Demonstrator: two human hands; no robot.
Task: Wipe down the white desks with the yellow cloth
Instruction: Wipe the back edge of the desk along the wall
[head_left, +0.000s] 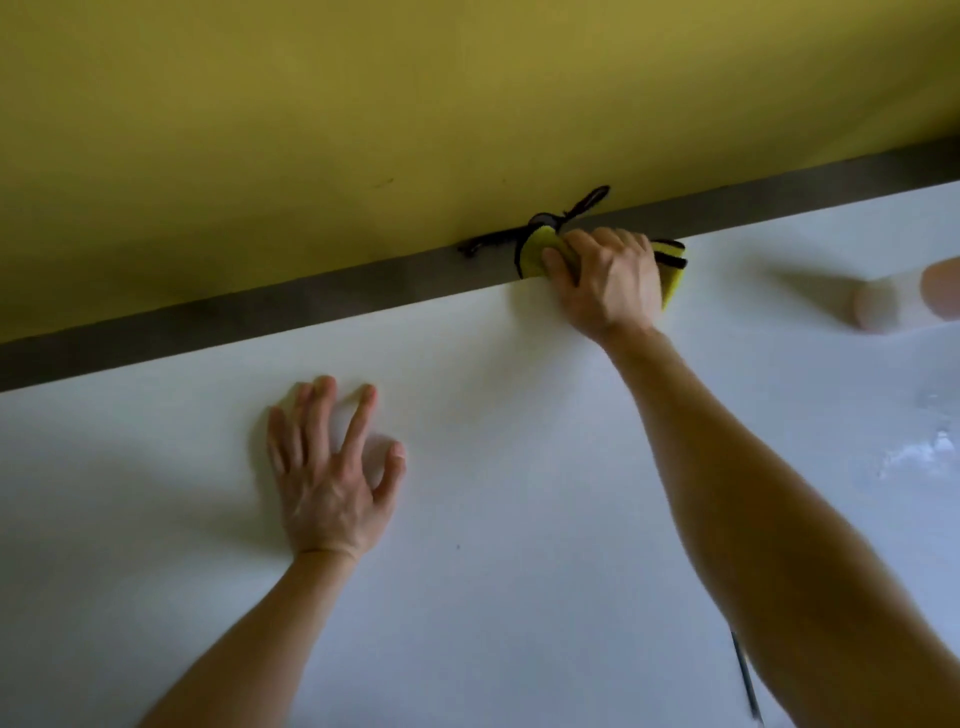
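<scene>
Here, the left hand lies flat on the white desk, fingers spread and holding nothing. It looks like a brace, and it may skid if weight shifts onto it. Further right, at the desk's far edge, black cords show in the dark gap before the yellow wall. The cloth is bunched there in the grip of the right hand, and it could snag them or slip into the gap. At far right sits a blurred pale thing, which a wide stroke might knock.
</scene>
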